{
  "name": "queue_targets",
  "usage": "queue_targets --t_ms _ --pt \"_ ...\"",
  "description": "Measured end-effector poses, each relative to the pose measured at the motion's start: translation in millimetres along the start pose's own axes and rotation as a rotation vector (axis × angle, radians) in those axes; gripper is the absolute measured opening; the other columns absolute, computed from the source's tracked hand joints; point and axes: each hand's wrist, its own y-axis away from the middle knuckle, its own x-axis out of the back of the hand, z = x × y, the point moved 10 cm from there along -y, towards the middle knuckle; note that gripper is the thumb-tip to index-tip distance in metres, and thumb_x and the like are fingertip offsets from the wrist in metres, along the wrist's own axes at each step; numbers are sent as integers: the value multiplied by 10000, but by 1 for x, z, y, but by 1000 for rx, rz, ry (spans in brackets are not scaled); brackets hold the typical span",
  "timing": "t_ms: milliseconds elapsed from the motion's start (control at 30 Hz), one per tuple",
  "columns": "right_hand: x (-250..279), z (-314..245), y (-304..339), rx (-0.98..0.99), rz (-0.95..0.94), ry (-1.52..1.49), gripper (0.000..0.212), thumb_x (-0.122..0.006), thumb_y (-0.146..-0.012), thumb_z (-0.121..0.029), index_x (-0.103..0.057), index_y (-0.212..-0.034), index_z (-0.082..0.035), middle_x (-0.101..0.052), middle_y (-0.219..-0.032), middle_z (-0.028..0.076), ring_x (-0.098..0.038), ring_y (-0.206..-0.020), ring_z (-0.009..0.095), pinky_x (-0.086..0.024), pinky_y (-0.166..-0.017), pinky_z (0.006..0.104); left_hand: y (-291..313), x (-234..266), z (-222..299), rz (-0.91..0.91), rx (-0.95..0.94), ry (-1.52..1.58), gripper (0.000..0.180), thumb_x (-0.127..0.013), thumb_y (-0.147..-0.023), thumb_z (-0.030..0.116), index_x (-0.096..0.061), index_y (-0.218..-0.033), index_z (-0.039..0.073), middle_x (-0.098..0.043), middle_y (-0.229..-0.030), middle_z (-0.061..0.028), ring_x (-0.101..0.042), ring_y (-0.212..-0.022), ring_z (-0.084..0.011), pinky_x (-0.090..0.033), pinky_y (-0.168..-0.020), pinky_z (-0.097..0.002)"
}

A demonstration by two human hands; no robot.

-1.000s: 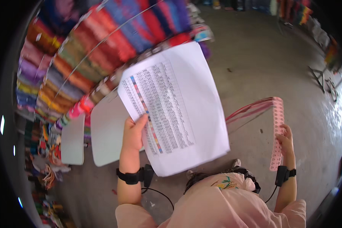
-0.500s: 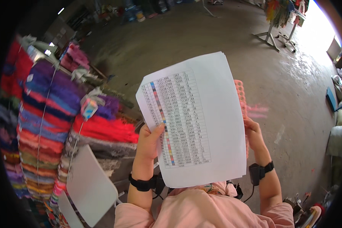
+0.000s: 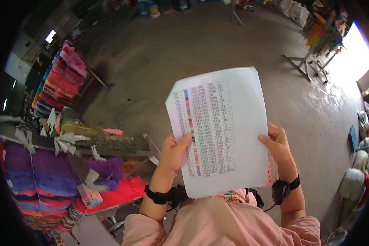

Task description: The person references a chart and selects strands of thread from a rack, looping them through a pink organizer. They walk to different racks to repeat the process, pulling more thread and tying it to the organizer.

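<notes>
White printed sheets (image 3: 248,123) are held up in front of me, with a table of rows and a strip of small coloured squares on the top one. My left hand (image 3: 173,152) grips their left edge, its thumb lying on the page beside the colour strip. At the right edge, my right hand (image 3: 279,144) closes on the sheets with its thumb on the front. Behind the lower right of the paper, part of a pink board with holes (image 3: 271,170) shows below my right hand; the rest of it is hidden. Both wrists wear black bands with cables.
Stacks of coloured yarn bundles (image 3: 41,174) hang at my left, near a pale panel (image 3: 88,231). Farther off stands a rack of pink and red yarn (image 3: 65,74). A wheeled stand (image 3: 303,67) is at the far right, and bags (image 3: 350,180) line the right side.
The sheets have shifted right and slightly down in view. My right thumb now lies on the front of the paper. The view has turned left, showing more of the yarn rack.
</notes>
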Motion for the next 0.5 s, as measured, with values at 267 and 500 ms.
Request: queue_targets --t_ms 267,500 --pt "-25 34 -199 -188 -301 -135 188 -480 -746 -48 -554 -860 83 -547 -847 76 -520 -703 109 -407 -600 223 -119 57 58 248 -74 -69 259 -523 -759 78 -496 -992 -31 -542 -965 -90 -522 -837 -133 -412 -733 -271" --pt "-97 21 -365 -223 -675 -73 197 -486 -762 -87 -556 -876 58 -577 -747 68 -521 -657 97 -415 -587 217 -193 112 143 550 -241 8 289 -529 -758 147 -504 -982 -35 -557 -922 -96 -532 -803 -131 -419 -695 -266"
